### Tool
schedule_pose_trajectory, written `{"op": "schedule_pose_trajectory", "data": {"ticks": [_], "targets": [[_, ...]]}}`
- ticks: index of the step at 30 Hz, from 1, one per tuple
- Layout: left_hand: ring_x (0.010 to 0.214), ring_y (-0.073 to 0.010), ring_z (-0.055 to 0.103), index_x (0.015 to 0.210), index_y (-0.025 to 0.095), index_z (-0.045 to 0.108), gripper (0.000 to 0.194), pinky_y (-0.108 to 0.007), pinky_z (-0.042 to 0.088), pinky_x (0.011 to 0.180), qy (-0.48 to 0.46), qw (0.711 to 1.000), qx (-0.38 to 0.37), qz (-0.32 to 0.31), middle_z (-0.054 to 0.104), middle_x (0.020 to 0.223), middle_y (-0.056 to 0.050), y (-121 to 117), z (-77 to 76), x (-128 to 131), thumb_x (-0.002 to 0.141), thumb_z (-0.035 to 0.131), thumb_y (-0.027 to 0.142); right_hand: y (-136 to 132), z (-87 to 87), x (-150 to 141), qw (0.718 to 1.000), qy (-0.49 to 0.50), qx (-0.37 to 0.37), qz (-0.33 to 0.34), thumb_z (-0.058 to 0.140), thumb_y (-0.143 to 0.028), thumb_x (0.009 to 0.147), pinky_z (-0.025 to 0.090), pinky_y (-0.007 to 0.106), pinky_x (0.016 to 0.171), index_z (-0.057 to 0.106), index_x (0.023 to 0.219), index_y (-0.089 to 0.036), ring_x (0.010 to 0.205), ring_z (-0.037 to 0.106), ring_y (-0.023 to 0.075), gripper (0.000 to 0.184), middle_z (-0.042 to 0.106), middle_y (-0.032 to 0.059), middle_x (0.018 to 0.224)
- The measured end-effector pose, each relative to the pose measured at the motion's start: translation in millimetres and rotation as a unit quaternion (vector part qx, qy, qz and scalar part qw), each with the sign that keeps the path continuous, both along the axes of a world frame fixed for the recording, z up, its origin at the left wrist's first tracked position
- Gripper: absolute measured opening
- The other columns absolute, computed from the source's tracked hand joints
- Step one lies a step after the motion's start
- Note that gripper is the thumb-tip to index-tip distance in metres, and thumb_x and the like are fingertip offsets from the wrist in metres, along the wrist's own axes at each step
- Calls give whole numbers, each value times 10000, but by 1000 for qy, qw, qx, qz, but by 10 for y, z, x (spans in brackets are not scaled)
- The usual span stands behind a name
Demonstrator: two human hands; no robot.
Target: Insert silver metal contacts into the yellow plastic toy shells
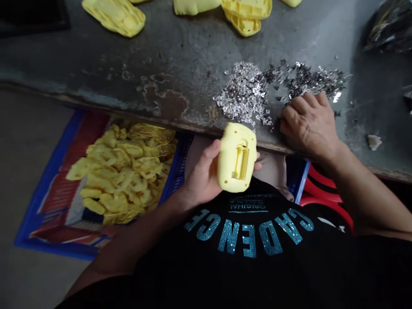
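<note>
My left hand [206,174] is wrapped round a yellow plastic shell [228,161], held in front of my chest just off the table edge. The shell's open battery compartment faces up at me, and small screw holes sit near its corners. On the tabletop my right hand [310,122] rests with its fingers curled down at the near side of a pile of small dark metal pieces [317,81]. Its fingertips are hidden, so what they pinch does not show. Left of that pile lies a heap of small shiny metal contact plates [243,92].
More yellow plastic shells [117,15] lie along the far side of the worn metal table [189,56]. Below the edge at left stands a blue crate [35,214] full of yellow plastic parts [125,167]. A dark plastic bag [391,28] sits at the far right.
</note>
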State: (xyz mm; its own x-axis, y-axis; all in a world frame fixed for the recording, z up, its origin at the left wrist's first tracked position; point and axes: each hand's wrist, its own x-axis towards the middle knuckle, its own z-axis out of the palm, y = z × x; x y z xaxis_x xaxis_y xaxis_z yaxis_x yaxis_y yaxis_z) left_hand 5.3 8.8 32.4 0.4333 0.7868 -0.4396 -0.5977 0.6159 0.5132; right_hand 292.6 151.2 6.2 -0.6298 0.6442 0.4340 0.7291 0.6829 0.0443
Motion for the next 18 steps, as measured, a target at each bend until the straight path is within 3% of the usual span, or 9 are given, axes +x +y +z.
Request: {"op": "schedule_pose_trajectory", "data": {"ticks": [3,6,7,9,13,18], "targets": [[1104,-375,856,1403,160,759,747,-449,726,924,-15,1000,22,-1,866,1267,-181,-46,-25,28,888,829,697,-35,167,-19,992,122,-11,16,776,-370,945,443,409,714,655,790,-269,751,531,188,221,649,48,767],[1139,-390,845,1381,184,779,690,-447,730,876,-1,999,28,-29,860,1277,-184,-84,-14,47,931,779,707,-360,567,-194,946,240,-211,62,741,-217,959,500,378,732,689,901,-277,796,636,180,98,711,29,882],[1101,-383,849,1374,202,786,677,-438,732,832,5,999,25,-44,866,1253,-173,-93,-8,49,935,770,718,-478,698,-269,921,247,-287,91,733,-230,989,517,369,741,687,910,-282,809,654,174,105,718,16,904],[996,-364,854,1376,228,785,683,-417,726,735,25,998,21,-57,873,1177,-153,-110,-7,50,927,765,743,-656,896,-406,892,232,-361,145,724,-276,1019,520,350,712,690,914,-278,787,657,160,110,713,-2,899],[956,-357,857,1413,245,757,713,-427,728,701,44,997,34,-54,863,1137,-117,-147,-36,60,916,792,754,-751,1030,-526,903,160,-359,173,665,-271,1045,516,328,719,690,939,-247,805,657,148,111,694,4,911],[1115,-380,854,1411,252,765,666,-446,738,795,32,997,51,-51,847,1308,-97,-190,2,108,946,797,728,-712,1064,-491,917,92,-329,204,657,-255,1068,520,326,742,712,1003,-217,848,663,154,94,683,16,929]]}}
